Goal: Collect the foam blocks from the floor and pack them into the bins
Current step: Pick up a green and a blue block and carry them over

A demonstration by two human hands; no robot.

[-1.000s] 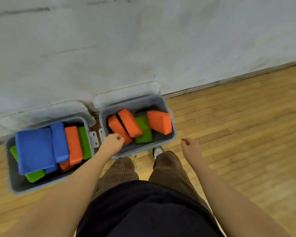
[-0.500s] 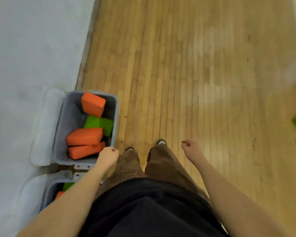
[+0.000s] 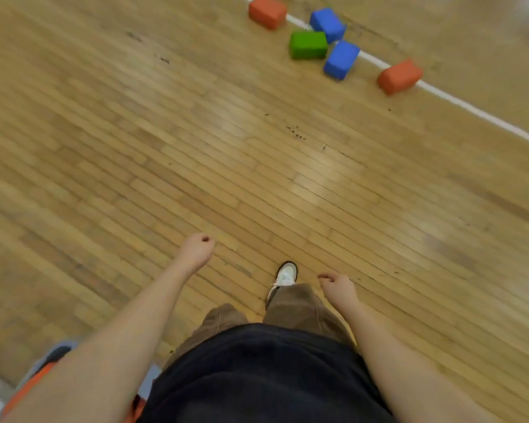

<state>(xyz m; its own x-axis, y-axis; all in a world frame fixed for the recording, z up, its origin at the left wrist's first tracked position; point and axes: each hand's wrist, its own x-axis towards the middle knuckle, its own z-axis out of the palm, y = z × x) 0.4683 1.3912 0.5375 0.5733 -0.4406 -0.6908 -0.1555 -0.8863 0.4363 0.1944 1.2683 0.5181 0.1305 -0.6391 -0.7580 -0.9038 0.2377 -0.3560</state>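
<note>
now both hands, left hand (image 3: 196, 250) and right hand (image 3: 338, 286), hang with fingers loosely curled on nothing; best walk to the blocks: green block (image 3: 308, 45) first.

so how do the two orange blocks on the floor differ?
The far orange block lies at the top edge of the view, left of the blue and green blocks; the near orange block lies right of them, closer to the person. The far one sits left of the white line; the near one covers part of it. Both are orange foam, lying loose, untouched.
</note>
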